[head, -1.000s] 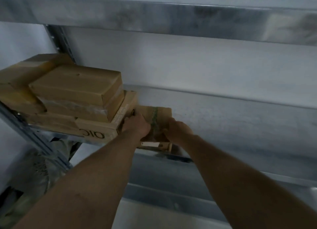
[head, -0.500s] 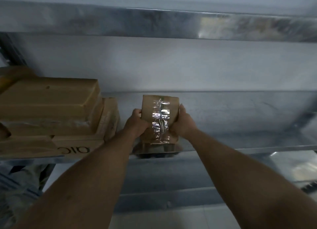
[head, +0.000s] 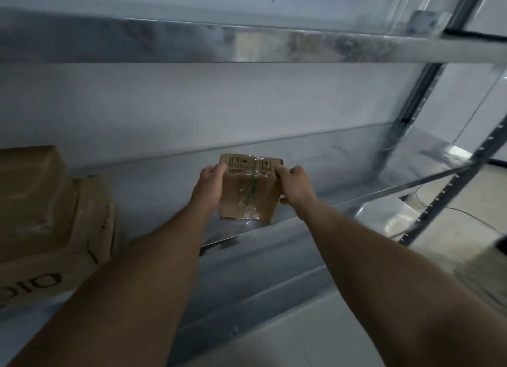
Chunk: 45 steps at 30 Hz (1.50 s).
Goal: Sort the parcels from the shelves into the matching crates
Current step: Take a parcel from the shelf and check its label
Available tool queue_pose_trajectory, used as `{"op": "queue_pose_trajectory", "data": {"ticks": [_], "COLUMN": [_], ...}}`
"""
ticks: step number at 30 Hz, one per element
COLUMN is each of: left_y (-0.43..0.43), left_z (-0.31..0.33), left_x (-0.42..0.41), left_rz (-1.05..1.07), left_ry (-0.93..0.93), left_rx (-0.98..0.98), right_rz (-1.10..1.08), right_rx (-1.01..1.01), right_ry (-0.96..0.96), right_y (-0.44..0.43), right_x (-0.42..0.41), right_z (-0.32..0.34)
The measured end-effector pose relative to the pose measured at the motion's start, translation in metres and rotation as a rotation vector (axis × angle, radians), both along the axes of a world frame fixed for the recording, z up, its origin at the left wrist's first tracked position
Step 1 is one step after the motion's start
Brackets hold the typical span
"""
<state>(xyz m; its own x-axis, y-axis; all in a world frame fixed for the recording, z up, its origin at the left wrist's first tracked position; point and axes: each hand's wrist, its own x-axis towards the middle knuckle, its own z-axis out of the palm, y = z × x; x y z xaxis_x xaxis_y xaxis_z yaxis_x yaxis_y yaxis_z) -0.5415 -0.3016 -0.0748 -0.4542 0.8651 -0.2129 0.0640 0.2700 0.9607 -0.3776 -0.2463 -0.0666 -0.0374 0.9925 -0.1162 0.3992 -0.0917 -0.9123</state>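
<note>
Gripped between two hands, one taped parcel (head: 248,193), left hand (head: 208,185) at its 9 o'clock, right hand (head: 295,187) at 3 o'clock, one metal shelf (head: 334,174) beneath, at least two stacked cartons (head: 55,243) far 9 o'clock

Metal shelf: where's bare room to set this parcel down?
Bare silver metal shelf runs from the small brown taped cardboard parcel right to the grey upright post; a narrower strip lies left of it. Crowded left end: stacked brown cardboard boxes.

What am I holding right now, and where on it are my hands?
A small taped cardboard parcel, held between both hands: the left hand grips its left side, the right hand its right side, both near the top.
</note>
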Motion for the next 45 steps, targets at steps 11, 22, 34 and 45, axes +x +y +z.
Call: {"op": "queue_pose_trajectory", "data": {"ticks": [11, 22, 34, 45], "left_y": [0.047, 0.098, 0.133, 0.196], "left_z": [0.018, 0.015, 0.012, -0.017], "left_x": [0.114, 0.296, 0.497, 0.667], "left_rz": [-0.207, -0.404, -0.908, -1.098], "left_ry": [0.083, 0.131, 0.42, 0.445], "left_rx": [0.042, 0.106, 0.275, 0.326], "right_rz": [0.002, -0.056, -0.126, -0.373], "right_rx": [0.03, 0.155, 0.18, 0.125], "right_ry": [0.02, 0.081, -0.241, -0.454], "right_y": [0.026, 0.045, 0.039, 0.044], "right_x": [0.125, 0.311, 0.514, 0.673], "right_z": [0.015, 0.015, -0.004, -0.02]}}
